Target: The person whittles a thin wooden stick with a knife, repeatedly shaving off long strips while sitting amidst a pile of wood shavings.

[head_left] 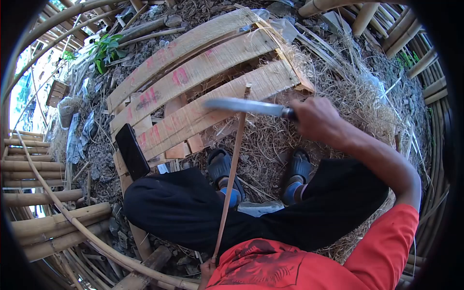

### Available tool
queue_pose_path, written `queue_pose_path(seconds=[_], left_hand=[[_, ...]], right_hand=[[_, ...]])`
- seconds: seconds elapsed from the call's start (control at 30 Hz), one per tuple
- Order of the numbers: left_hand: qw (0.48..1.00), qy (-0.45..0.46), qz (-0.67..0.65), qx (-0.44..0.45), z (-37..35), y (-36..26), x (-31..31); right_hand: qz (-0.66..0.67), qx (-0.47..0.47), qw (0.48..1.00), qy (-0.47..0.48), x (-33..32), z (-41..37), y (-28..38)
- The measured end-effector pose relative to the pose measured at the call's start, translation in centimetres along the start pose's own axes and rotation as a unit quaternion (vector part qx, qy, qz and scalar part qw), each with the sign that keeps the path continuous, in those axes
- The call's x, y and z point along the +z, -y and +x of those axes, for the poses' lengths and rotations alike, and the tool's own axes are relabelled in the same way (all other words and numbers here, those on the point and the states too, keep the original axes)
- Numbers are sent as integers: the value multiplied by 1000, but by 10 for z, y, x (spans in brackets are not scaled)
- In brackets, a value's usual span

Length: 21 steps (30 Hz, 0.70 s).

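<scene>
My right hand (316,117) is wrapped round the dark handle of a long knife (249,105), its blade pointing left and blurred toward the tip. The blade crosses a thin bamboo strip (234,166) near the strip's upper end in this view. That strip runs up from my lap, between my knees, to the slatted wooden pallet (227,100). Down by my waist, my left hand (208,267) is closed round its lower end, partly hidden by my red shirt.
A black phone (132,151) leans against the pallet's left end. Curly shavings (270,145) cover the ground around my sandals (296,166). Stacked bamboo poles (63,227) stand at the left, more poles (435,87) at the right. A long bent bamboo piece (87,237) arcs across the lower left.
</scene>
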<state>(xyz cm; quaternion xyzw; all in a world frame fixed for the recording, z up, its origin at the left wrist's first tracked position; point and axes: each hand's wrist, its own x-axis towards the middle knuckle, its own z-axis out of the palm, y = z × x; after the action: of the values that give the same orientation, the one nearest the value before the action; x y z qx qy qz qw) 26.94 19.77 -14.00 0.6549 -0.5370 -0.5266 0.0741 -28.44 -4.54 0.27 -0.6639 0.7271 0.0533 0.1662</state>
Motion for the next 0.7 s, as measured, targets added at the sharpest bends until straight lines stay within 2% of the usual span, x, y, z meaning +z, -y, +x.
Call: queue_pose_path(seconds=[0.07,0.17,0.2,0.23,0.3,0.4,0.5,0.53,0.63,0.7], left_hand=[[1000,5,-7,21,1,-8,0],[1000,1,-4,27,6,-16,2],[1000,0,2,23,3,-16,-3],[1000,3,-6,23,6,-17,-3],[999,6,-27,18,5,-19,0],[1000,21,1,21,9,-11,-2],[999,14,-32,19,8,-7,0],[999,10,-18,38,8,-6,-2],[996,2,3,84,11,-15,-6],[995,-4,1,97,12,-30,-14]], right_hand=[[-61,-63,996,22,6,-11,16],[-65,4,998,4,8,3,1],[-63,44,997,-19,9,14,-23],[21,12,997,-71,5,11,-36],[-12,1,995,-103,13,-1,-35],[-4,-53,995,-83,20,-6,-31],[-2,-65,995,-81,25,-8,-25],[39,-17,994,-98,24,-7,-23],[32,-19,986,-165,14,-7,-35],[66,-33,985,-156,8,-15,-31]])
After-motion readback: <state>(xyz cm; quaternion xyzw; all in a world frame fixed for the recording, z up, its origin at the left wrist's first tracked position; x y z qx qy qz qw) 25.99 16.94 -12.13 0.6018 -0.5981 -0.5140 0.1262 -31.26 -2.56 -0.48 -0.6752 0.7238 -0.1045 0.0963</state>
